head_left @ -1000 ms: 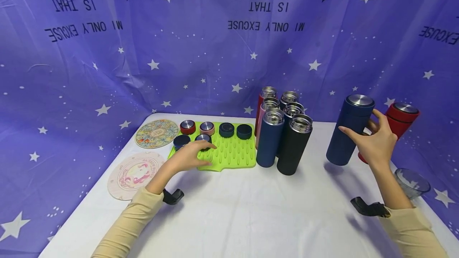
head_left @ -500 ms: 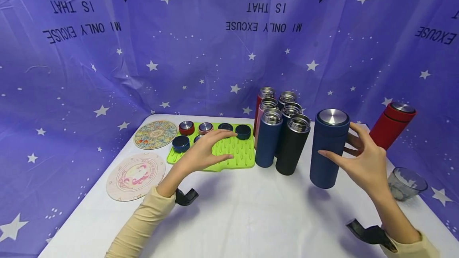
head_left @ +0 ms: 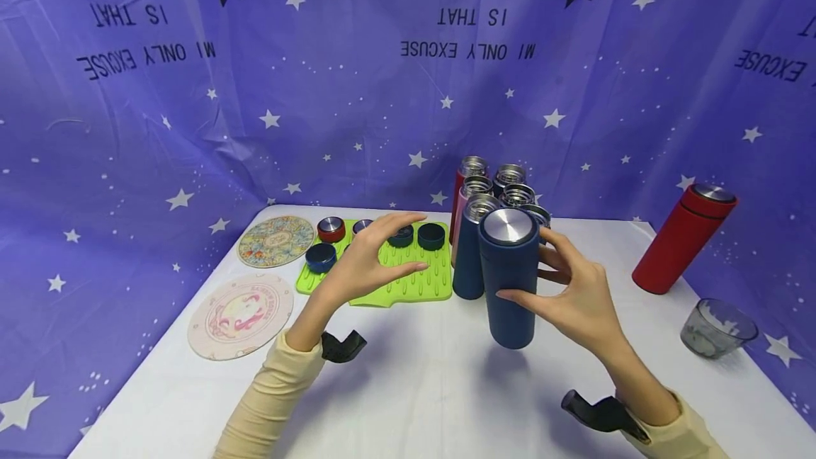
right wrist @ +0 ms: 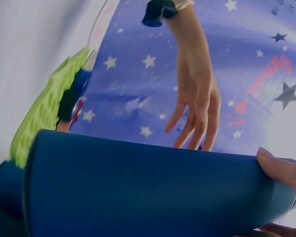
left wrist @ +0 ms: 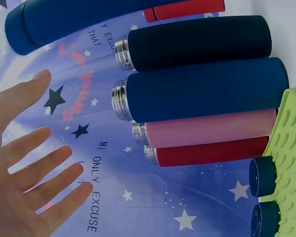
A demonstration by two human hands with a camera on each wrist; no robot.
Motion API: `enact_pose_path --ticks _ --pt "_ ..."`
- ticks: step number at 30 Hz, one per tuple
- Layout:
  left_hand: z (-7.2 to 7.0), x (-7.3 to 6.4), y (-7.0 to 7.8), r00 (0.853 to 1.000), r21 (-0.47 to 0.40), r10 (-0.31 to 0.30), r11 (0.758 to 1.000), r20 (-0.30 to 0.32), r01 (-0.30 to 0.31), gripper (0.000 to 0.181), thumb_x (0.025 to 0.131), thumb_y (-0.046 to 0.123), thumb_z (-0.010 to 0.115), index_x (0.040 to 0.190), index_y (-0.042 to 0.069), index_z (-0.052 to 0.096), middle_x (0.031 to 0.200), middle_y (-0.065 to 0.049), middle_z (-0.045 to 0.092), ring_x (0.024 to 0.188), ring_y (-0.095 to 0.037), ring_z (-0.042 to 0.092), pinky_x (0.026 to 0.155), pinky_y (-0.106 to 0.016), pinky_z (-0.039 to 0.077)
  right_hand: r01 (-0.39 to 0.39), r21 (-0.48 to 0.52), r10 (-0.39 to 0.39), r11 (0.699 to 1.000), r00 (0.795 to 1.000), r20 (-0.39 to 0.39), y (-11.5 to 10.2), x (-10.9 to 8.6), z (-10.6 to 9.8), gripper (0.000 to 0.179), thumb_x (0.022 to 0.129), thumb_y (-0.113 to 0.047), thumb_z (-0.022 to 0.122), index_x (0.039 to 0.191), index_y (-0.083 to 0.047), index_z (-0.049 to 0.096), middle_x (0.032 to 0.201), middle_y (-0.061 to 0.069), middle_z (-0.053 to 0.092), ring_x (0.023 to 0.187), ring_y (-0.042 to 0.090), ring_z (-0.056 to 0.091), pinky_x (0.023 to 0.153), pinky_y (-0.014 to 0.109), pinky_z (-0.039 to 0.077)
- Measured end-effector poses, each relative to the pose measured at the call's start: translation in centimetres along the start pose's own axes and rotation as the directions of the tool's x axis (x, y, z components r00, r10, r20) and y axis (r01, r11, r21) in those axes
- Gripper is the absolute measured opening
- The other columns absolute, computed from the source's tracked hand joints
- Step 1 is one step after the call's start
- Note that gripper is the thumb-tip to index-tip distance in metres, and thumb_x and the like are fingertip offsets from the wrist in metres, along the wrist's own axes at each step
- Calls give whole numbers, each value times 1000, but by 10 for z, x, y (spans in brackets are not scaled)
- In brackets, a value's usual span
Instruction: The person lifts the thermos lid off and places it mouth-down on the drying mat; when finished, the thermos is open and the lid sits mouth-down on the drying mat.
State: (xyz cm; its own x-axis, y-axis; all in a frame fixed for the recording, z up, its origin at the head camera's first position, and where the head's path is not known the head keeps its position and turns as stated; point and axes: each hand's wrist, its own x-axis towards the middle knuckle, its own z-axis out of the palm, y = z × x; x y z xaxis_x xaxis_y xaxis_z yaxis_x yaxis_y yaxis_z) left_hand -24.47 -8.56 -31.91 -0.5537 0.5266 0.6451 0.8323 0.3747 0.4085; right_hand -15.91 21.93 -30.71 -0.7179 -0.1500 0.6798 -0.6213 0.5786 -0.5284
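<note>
My right hand (head_left: pixel 583 296) grips a capped dark blue thermos (head_left: pixel 510 282) near its upper part, thumb on the near side. The thermos is held upright above the white table, in front of a group of uncapped thermoses. My left hand (head_left: pixel 366 261) holds nothing; its fingers and thumb are spread over the green mat (head_left: pixel 414 285), pointing toward the held thermos. In the left wrist view, the spread fingers (left wrist: pixel 49 158) are apart from the held thermos (left wrist: pixel 79 19). Several lids sit on the mat, among them a red lid (head_left: pixel 331 229) and a blue lid (head_left: pixel 321 258); my left hand partly hides others.
The uncapped group includes a blue thermos (head_left: pixel 467 261), a pink thermos (left wrist: pixel 212 133) and a black thermos (left wrist: pixel 202 43). At the right stand a capped red thermos (head_left: pixel 682 239) and a glass bowl (head_left: pixel 717 331). Two round mats, one pink (head_left: pixel 239 317) and one patterned (head_left: pixel 276 241), lie left.
My right hand has carried the capped blue thermos leftward and nearer, away from the red one. My left hand has moved right over the green mat, its fingers spread.
</note>
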Motion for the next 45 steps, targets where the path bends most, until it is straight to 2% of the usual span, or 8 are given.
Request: enact_pose_path --ticks 3,8,15,21,29,36,41,45 --pt "-3 -2 3 1000 -30 2 1000 0 -2 70 82 36 77 143 19 47 143 6 47 132 -14 42 103 -40 42 27 57 -29 998 999 41 -4 5 12 94 57 -12 95 139 -17 50 115 8 68 97 26 69 79 18 53" --pt "-5 -3 10 999 -88 30 996 10 -29 73 82 32 79 144 15 45 144 0 46 131 -14 43 98 -41 47 60 119 -71 991 993 94 -8 8 26 92 59 -16 94 139 -18 49 114 7 69 93 22 70 78 29 57" --pt "-3 -4 22 998 -168 69 984 0 -68 78 79 23 82 146 17 42 144 0 46 131 -17 44 100 -36 45 79 105 -92 991 987 133 -5 5 38 88 60 -20 94 137 -19 51 115 9 68 92 20 70 75 35 58" --pt "4 -3 28 995 -268 102 959 19 -94 79 77 16 83 144 9 43 142 -4 48 126 -21 49 98 -34 47 151 44 -156 988 974 167 0 4 49 90 60 -22 94 139 -17 50 114 9 68 96 22 69 76 33 58" --pt "5 -3 33 988 -264 132 959 80 -107 74 76 17 84 140 8 49 140 -4 50 124 -17 50 97 -33 47 227 -87 -208 970 960 186 2 1 52 91 59 -30 93 140 -20 53 103 6 71 82 14 69 67 32 57" --pt "4 -5 34 970 -234 165 965 177 -121 72 76 10 83 138 0 49 139 -11 50 129 -20 45 105 -36 41 259 -108 -230 960 946 229 1 -1 54 91 59 -31 93 139 -16 54 111 6 70 87 17 69 71 33 58" --pt "0 -6 34 967 -208 200 964 159 -165 68 75 12 84 134 2 53 134 -9 54 123 -19 50 100 -32 45 253 -93 -222 963 941 257 2 -1 55 93 62 -34 92 143 -19 49 113 4 69 88 15 68 72 33 57" --pt "-4 -6 33 966 -225 231 953 115 -201 68 75 15 85 134 3 53 132 -8 55 121 -19 51 97 -32 47 213 11 -205 977 926 318 5 3 51 94 68 -31 89 148 -21 40 123 1 64 101 15 65 80 34 56"
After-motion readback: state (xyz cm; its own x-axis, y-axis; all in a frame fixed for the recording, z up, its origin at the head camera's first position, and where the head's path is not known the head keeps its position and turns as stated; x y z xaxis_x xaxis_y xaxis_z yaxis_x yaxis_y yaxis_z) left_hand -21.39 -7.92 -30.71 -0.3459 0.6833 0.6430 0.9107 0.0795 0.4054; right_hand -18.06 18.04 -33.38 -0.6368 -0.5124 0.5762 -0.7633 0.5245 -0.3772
